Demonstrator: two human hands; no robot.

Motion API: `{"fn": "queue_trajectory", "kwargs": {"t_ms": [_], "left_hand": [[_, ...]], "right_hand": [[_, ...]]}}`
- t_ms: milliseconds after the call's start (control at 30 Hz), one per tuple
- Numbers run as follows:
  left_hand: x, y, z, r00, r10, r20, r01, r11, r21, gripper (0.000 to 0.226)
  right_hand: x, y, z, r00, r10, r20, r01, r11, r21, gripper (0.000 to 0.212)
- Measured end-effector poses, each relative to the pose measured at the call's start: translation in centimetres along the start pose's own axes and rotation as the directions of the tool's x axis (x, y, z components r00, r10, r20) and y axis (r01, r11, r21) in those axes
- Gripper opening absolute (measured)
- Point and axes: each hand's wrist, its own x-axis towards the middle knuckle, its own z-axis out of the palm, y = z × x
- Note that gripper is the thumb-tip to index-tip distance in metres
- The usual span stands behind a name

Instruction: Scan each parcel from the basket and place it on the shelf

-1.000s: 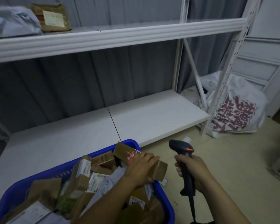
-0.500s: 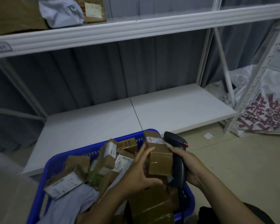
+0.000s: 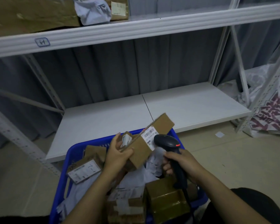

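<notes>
While my left hand [image 3: 118,156] clamped its fingers round the cardboard parcel [image 3: 141,151] just above the blue basket [image 3: 67,160], my right hand [image 3: 183,165] gripped the scanner [image 3: 167,142], which I judged needed squaring to its barcode label [image 3: 149,137].

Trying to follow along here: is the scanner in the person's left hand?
No, the right hand grips the black scanner, while the left hand holds a cardboard box over the blue basket.

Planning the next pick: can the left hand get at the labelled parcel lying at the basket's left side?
Probably not yet: the left hand grips the cardboard box. The labelled parcel lies uncovered on top in the basket, so once freed, likely yes.
</notes>
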Motion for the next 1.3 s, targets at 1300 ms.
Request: {"fn": "queue_trajectory", "kwargs": {"t_ms": [1300], "left_hand": [[-0.6, -2.0, -8.6, 0.997, 0.062, 0.053, -0.071, 0.979, 0.192, 0.039]], "right_hand": [[-0.9, -1.5, 1.0, 0.988, -0.104, 0.112, 0.139, 0.914, -0.381, 0.011]]}}
